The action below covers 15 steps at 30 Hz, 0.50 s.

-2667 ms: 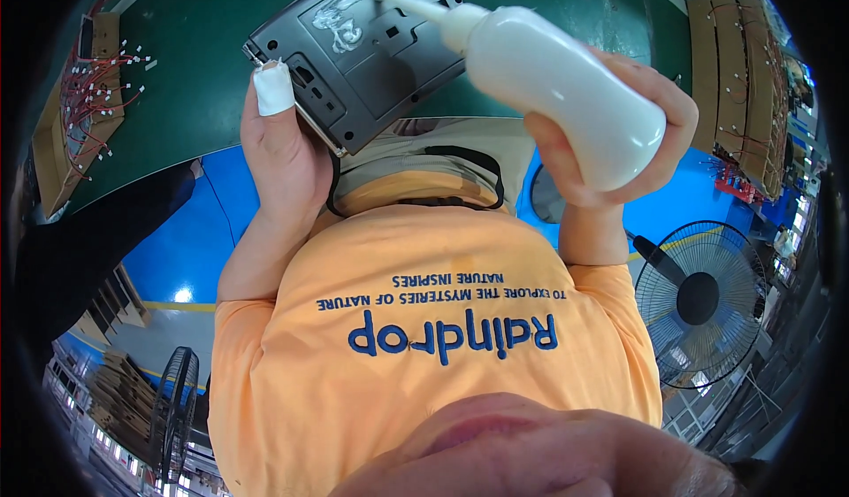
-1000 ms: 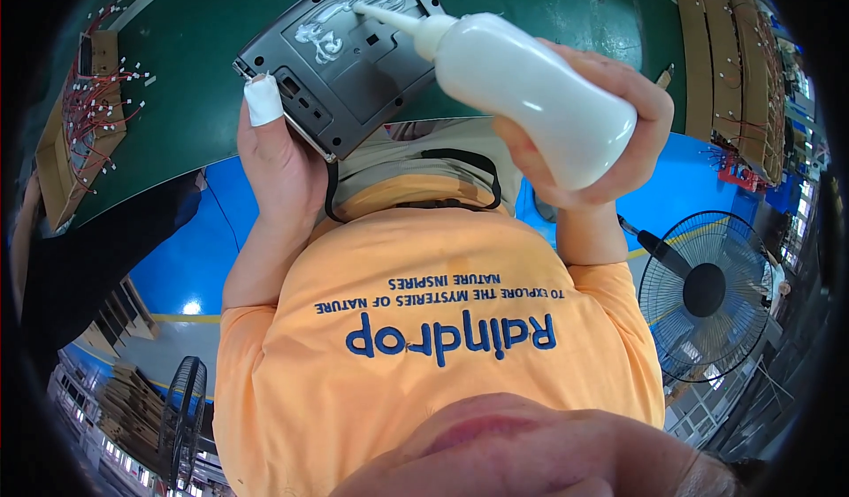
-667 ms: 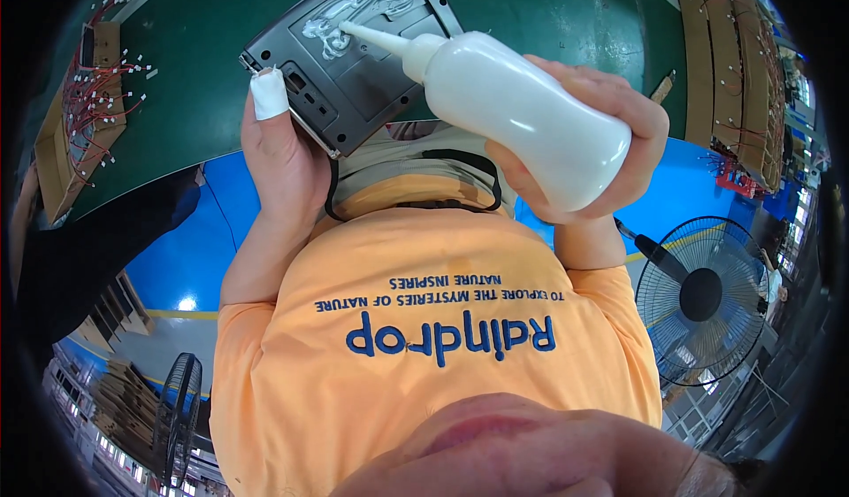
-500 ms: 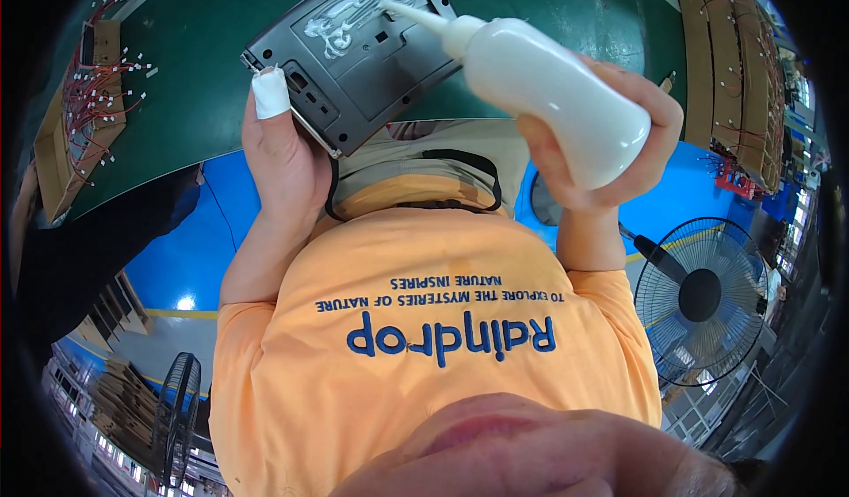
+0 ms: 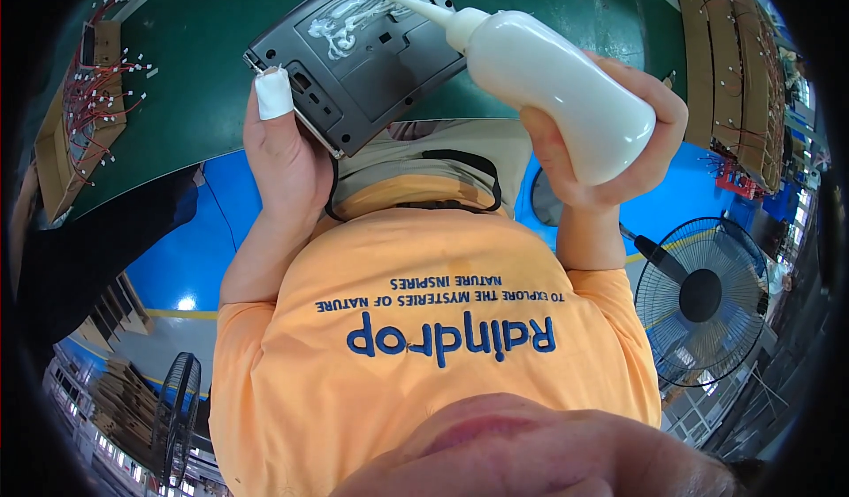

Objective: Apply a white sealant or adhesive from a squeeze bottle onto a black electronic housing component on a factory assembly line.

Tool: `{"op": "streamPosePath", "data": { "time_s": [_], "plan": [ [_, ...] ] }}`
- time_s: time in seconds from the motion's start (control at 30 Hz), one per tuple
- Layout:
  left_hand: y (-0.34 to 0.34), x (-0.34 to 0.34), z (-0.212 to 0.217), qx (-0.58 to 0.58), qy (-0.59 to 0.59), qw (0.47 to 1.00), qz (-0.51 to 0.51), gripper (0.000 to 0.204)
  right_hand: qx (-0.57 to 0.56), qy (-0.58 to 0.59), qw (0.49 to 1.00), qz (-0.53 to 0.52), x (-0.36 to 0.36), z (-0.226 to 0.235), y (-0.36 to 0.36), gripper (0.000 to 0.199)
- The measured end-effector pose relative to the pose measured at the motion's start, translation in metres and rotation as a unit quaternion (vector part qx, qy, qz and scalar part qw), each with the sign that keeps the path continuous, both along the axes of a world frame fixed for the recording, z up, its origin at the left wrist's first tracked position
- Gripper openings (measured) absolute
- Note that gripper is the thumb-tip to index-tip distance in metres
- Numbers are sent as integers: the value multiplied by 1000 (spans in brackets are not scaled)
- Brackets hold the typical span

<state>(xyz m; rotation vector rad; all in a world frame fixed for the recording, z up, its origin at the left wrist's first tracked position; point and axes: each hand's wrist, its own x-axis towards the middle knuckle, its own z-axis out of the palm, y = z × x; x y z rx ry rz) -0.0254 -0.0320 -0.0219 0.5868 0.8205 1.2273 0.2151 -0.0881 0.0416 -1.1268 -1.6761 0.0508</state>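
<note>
A green desk (image 5: 575, 6) surrounds a slanted dark grey casing (image 5: 376, 77) at its near edge. A white squeeze bottle (image 5: 557, 90) fills the right hand (image 5: 665, 134); the left hand (image 5: 287, 156) grips the casing's left edge. White paste (image 5: 334, 30) streaks the casing's far part, and the bottle's thin nozzle (image 5: 423, 8) points at it. 1 white wrap (image 5: 275, 95) covers the left thumb (image 5: 280, 129).

Desk (image 5: 199, 72) green, across top of view. Left end: open carton (image 5: 53, 174), red wires (image 5: 80, 112) with white connectors spilling over edge. Right end: brown cardboard (image 5: 727, 68), thin wires on it. Floor (image 5: 172, 258) blue, yellow stripe (image 5: 181, 314) at left. Black fan (image 5: 699, 295), right, guard round. Second fan (image 5: 179, 417), lower left, nearly edge-on.
</note>
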Motion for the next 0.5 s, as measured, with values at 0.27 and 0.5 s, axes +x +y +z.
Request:
{"op": "streamPosePath", "data": {
  "time_s": [0.27,0.5],
  "plan": [
    [1,0,1,-2,16,1000,-4,35,-22,13,999,-36,3,6,-6,66],
    [1,0,1,-2,5,1000,1,36,-26,-24,996,-81,9,8,-5,65]
  ]
}}
